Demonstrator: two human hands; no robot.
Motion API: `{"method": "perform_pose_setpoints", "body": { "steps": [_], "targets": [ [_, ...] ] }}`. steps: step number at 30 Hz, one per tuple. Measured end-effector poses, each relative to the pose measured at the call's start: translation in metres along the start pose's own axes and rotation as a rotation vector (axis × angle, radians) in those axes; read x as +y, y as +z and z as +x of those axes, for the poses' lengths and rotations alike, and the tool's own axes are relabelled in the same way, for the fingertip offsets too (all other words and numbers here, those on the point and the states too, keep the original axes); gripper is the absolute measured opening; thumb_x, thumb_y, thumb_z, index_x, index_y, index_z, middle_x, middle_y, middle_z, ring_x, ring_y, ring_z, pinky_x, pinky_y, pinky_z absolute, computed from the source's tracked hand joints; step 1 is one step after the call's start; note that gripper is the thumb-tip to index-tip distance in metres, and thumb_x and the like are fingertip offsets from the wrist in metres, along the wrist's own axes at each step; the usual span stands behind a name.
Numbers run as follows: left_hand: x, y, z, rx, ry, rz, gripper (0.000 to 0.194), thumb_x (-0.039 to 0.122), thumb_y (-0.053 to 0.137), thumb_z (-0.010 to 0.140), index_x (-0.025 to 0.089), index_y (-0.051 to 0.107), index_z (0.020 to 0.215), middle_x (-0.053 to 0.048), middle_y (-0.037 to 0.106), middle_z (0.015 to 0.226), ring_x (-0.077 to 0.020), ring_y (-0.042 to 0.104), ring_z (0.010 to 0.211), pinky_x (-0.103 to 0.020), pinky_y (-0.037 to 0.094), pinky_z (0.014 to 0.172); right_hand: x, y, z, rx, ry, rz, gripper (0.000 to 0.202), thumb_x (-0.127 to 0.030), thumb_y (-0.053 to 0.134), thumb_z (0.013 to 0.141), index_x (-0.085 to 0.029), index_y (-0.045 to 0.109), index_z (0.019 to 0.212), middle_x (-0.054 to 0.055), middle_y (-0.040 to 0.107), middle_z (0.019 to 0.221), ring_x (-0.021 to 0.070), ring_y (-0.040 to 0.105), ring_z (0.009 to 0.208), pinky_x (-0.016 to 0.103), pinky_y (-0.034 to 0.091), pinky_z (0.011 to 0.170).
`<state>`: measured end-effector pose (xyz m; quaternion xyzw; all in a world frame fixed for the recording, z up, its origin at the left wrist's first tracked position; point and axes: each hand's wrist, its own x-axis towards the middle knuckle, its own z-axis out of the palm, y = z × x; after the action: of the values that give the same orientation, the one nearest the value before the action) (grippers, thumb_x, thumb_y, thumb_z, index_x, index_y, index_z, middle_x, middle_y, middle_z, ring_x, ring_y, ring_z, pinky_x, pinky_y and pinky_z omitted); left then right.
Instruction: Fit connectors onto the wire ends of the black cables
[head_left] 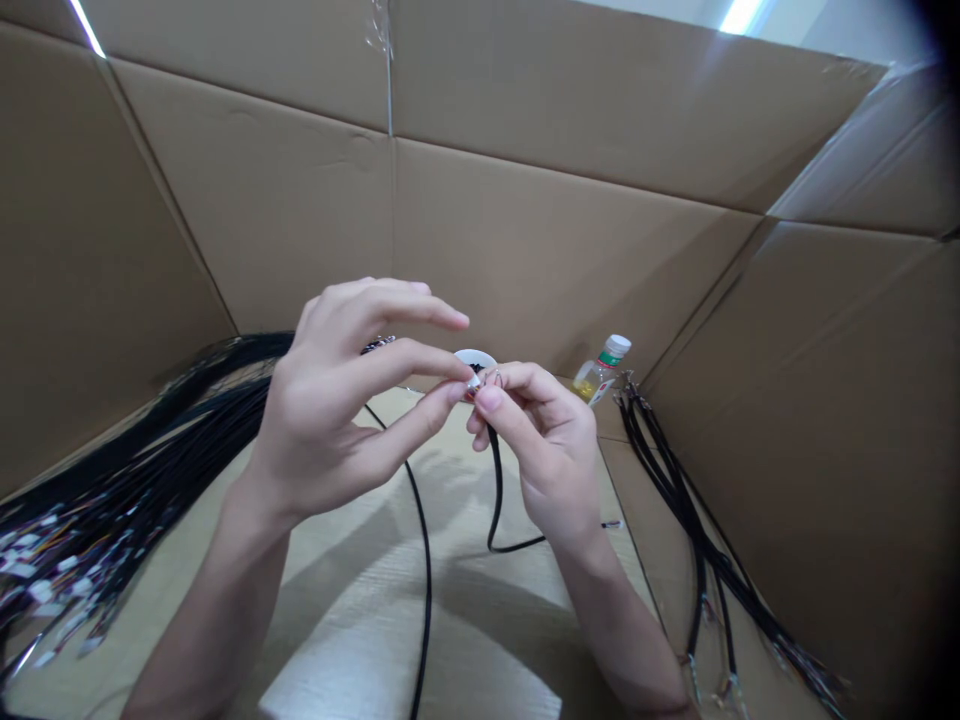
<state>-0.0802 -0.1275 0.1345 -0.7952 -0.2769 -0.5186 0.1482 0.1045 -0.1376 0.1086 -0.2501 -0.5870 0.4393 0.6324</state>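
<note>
At twelve o'clock, your left hand (pixel 319 410) pinches white connector (pixel 473 382), thumb to forefinger; your right hand (pixel 559 445) grips wire ends (pixel 493 376) of black cable (pixel 498 480).

Left hand (pixel 330 400) pinches small white connector (pixel 473 382) | right hand (pixel 551 440) grips black cable's (pixel 496 480) end | black cable bundle (pixel 172 430), left | bottle (pixel 600 370), far right

Bottle (pixel 598 376) of yellow liquid, cardboard walls (pixel 540 240), pale tabletop (pixel 465 500), bright light (pixel 742 14)
</note>
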Motion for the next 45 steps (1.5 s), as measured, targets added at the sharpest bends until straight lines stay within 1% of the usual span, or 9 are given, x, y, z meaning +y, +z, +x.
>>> {"method": "perform_pose_setpoints", "body": {
  "steps": [6,11,16,24,29,33,36,40,45],
  "targets": [
    [-0.001,-0.001,-0.001,0.043,0.07,0.084,0.019,0.019,0.074,0.094,0.036,0.071,0.102,0.004,0.076,0.12,-0.0277,0.068,0.123,-0.058,0.054,0.109,-0.001,0.001,-0.005,0.033,-0.06,-0.045,0.007,-0.026,0.077,0.097,-0.021,0.073,0.093,0.001,0.069,0.092,0.0099,0.063,0.072,0.019,0.056,0.059],
    [-0.004,0.001,0.001,0.063,0.203,0.173,0.019,0.018,0.076,0.092,0.032,0.068,0.102,0.004,0.08,0.113,-0.0249,0.073,0.114,-0.057,0.054,0.108,-0.001,0.002,-0.005,0.054,-0.064,-0.042,0.007,-0.026,0.078,0.096,-0.021,0.074,0.093,0.0,0.069,0.091,0.0097,0.064,0.071,0.018,0.057,0.056],
    [-0.004,0.006,0.002,-0.011,0.18,0.188,0.017,0.016,0.068,0.097,0.031,0.063,0.102,-0.001,0.078,0.12,-0.0262,0.071,0.12,-0.057,0.055,0.107,0.003,0.001,-0.002,0.058,-0.143,-0.024,0.003,-0.024,0.076,0.098,-0.024,0.073,0.098,0.0,0.071,0.1,0.0095,0.065,0.072,0.019,0.057,0.057],
    [-0.004,0.013,0.003,0.025,0.176,0.179,0.014,0.016,0.066,0.098,0.029,0.062,0.103,-0.004,0.077,0.122,-0.0281,0.072,0.113,-0.056,0.056,0.102,0.002,-0.002,-0.004,0.055,-0.206,-0.137,0.002,-0.025,0.071,0.102,-0.025,0.07,0.103,0.002,0.072,0.11,0.0152,0.07,0.089,0.026,0.057,0.066],
    [-0.002,0.016,0.002,-0.009,0.119,0.141,0.014,0.018,0.062,0.1,0.031,0.063,0.096,-0.003,0.075,0.125,-0.0282,0.07,0.111,-0.057,0.054,0.101,0.0,-0.005,-0.002,0.022,-0.192,-0.152,0.006,-0.022,0.076,0.098,-0.025,0.072,0.102,0.002,0.072,0.11,0.0154,0.07,0.093,0.024,0.054,0.062],
    [-0.001,0.016,0.001,-0.028,0.048,0.047,0.011,0.023,0.061,0.103,0.031,0.067,0.098,-0.002,0.073,0.129,-0.0285,0.068,0.11,-0.056,0.051,0.097,0.001,-0.006,0.0,0.066,-0.198,-0.172,0.003,-0.024,0.077,0.097,-0.024,0.074,0.097,0.001,0.072,0.101,0.0145,0.069,0.085,0.023,0.052,0.057],
    [0.001,0.016,0.001,-0.052,-0.037,-0.084,0.014,0.023,0.06,0.104,0.029,0.072,0.099,-0.003,0.07,0.132,-0.0289,0.067,0.113,-0.052,0.051,0.094,0.001,-0.005,0.0,0.085,-0.188,-0.142,0.004,-0.022,0.077,0.097,-0.023,0.074,0.095,0.0,0.072,0.095,0.012,0.067,0.075,0.021,0.051,0.055],
    [0.005,0.016,0.002,-0.056,-0.128,-0.19,0.014,0.019,0.064,0.1,0.027,0.074,0.095,-0.004,0.068,0.131,-0.0276,0.065,0.119,-0.048,0.053,0.101,0.001,-0.005,0.001,0.098,-0.188,-0.108,0.006,-0.02,0.077,0.096,-0.024,0.073,0.094,-0.001,0.073,0.094,0.0104,0.066,0.071,0.02,0.053,0.055],
    [0.011,0.017,0.003,-0.025,-0.199,-0.196,0.012,0.019,0.069,0.097,0.029,0.075,0.093,-0.002,0.069,0.129,-0.0277,0.067,0.116,-0.051,0.057,0.1,-0.001,-0.006,0.0,0.114,-0.142,-0.11,0.006,-0.025,0.078,0.094,-0.023,0.072,0.093,0.0,0.073,0.092,0.0129,0.066,0.073,0.022,0.055,0.055]
  ]
}}
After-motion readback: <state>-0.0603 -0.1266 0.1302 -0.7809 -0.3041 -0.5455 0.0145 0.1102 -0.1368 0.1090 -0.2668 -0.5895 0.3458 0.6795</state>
